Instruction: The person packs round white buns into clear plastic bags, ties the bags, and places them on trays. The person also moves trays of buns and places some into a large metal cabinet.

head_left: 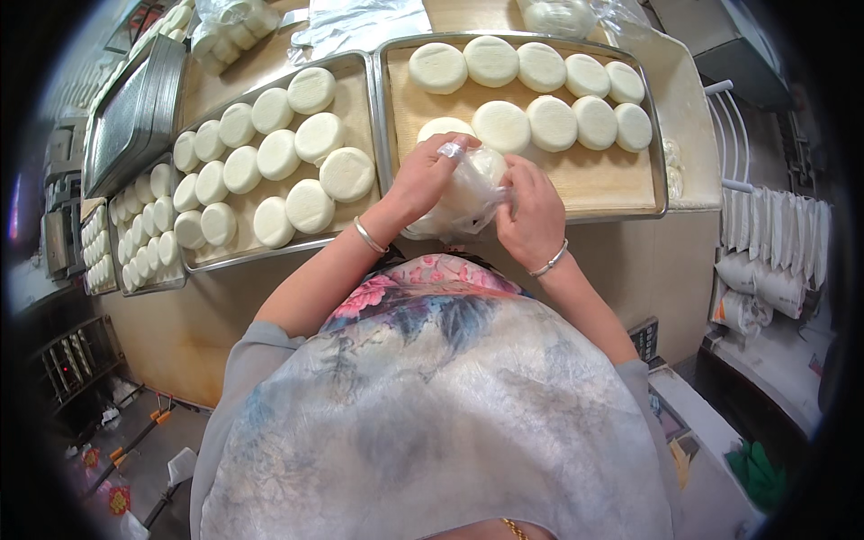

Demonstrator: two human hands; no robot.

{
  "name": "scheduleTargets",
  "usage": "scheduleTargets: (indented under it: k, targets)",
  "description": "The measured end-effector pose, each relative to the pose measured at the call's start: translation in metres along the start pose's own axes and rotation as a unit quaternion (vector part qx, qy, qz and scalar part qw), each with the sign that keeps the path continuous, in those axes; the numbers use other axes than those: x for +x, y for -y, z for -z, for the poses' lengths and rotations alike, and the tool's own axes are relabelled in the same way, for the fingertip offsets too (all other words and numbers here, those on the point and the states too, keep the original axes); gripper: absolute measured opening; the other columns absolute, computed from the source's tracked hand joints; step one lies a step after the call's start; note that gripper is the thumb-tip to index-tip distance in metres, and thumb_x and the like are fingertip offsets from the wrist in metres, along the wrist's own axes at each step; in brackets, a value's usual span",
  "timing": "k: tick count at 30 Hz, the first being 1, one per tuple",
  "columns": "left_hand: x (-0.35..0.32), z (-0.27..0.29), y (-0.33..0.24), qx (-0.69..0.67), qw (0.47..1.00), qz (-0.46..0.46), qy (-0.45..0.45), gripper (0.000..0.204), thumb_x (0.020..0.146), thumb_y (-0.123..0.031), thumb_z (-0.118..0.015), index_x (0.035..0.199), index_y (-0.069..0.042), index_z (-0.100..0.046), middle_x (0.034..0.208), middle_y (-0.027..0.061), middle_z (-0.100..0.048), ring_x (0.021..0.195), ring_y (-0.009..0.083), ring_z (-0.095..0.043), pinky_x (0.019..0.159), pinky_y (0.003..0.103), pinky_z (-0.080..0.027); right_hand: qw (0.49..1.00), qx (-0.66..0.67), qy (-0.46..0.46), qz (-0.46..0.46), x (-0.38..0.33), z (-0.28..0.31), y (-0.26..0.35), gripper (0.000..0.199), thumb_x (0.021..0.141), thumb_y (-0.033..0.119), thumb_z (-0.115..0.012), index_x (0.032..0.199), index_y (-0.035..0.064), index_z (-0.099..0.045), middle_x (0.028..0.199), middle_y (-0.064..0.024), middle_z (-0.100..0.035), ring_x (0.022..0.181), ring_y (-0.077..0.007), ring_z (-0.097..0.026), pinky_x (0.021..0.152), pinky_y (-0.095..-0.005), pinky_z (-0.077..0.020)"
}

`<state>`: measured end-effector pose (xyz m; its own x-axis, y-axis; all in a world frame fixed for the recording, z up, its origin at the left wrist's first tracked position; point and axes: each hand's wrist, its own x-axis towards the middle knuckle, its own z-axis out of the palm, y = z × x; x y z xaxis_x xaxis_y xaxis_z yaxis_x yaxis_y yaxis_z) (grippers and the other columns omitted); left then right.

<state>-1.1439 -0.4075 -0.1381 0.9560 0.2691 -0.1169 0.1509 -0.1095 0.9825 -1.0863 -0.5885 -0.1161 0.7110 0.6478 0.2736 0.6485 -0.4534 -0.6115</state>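
Observation:
A clear plastic bag with round white buns inside hangs between my two hands, over the near edge of the right-hand tray. My left hand pinches the bag's rim on its left side. On the other side my right hand has its fingers closed on the bag's opening. Flat round white buns stand in two rows on that tray, just beyond my hands. One bun is partly hidden behind my left fingers. How many buns the bag holds I cannot tell.
More trays of buns run along the left. Stacked metal trays stand at the far left. A bag of buns and a pile of plastic bags lie at the back. White packages hang at the right.

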Motion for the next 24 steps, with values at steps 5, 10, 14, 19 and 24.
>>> scheduleTargets:
  k: [5, 10, 14, 19, 24]
  targets:
    - [-0.001, 0.000, 0.000, 0.052, 0.998, -0.037, 0.009, 0.034, 0.098, -0.026, -0.043, 0.107, -0.002, -0.065, 0.106, 0.0145, -0.064, 0.099, 0.0256, -0.059, 0.090, 0.035, -0.044, 0.995, 0.070, -0.033, -0.057, 0.001, -0.005, -0.010, 0.016, 0.074, -0.001, -0.054, 0.089, 0.0024, -0.054, 0.089, -0.0142, -0.059, 0.087, -0.0346, -0.058, 0.078, -0.0396, -0.0478]
    - [-0.004, 0.001, -0.008, 0.033, 0.999, -0.025, 0.009, 0.036, 0.099, -0.030, -0.042, 0.106, -0.003, -0.065, 0.105, 0.0140, -0.064, 0.097, 0.0260, -0.059, 0.089, 0.036, -0.044, 0.990, 0.106, 0.005, -0.093, 0.007, -0.003, -0.011, 0.019, 0.078, 0.001, -0.053, 0.096, 0.0027, -0.056, 0.091, -0.0140, -0.058, 0.087, -0.0329, -0.058, 0.077, -0.0379, -0.0477]
    - [-0.006, 0.003, -0.006, -0.001, 1.000, 0.004, 0.016, 0.038, 0.100, -0.033, -0.039, 0.107, -0.005, -0.064, 0.103, 0.0129, -0.064, 0.096, 0.0240, -0.059, 0.089, 0.035, -0.044, 0.975, 0.205, 0.052, -0.073, 0.004, 0.000, -0.012, 0.026, 0.079, 0.004, -0.055, 0.105, 0.0029, -0.056, 0.100, -0.0141, -0.056, 0.092, -0.0304, -0.057, 0.081, -0.0366, -0.0466]
    - [-0.001, -0.009, 0.015, -0.060, 0.995, 0.077, 0.022, 0.037, 0.100, -0.031, -0.037, 0.113, -0.006, -0.060, 0.105, 0.0109, -0.064, 0.097, 0.0206, -0.059, 0.090, 0.035, -0.045, 0.953, 0.274, 0.106, -0.074, 0.003, -0.004, -0.028, 0.025, 0.084, 0.008, -0.056, 0.108, 0.0015, -0.056, 0.102, -0.0129, -0.057, 0.095, -0.0270, -0.057, 0.085, -0.0344, -0.0453]
    - [0.000, -0.009, 0.008, 0.046, 0.997, 0.009, 0.054, 0.036, 0.098, -0.027, -0.037, 0.120, -0.006, -0.058, 0.116, 0.0164, -0.062, 0.110, 0.0286, -0.057, 0.100, 0.038, -0.040, 0.930, 0.296, 0.116, -0.185, 0.013, 0.000, -0.024, 0.006, 0.086, 0.003, -0.058, 0.091, 0.0006, -0.061, 0.086, -0.0041, -0.058, 0.082, -0.0133, -0.054, 0.077, -0.0281, -0.0460]
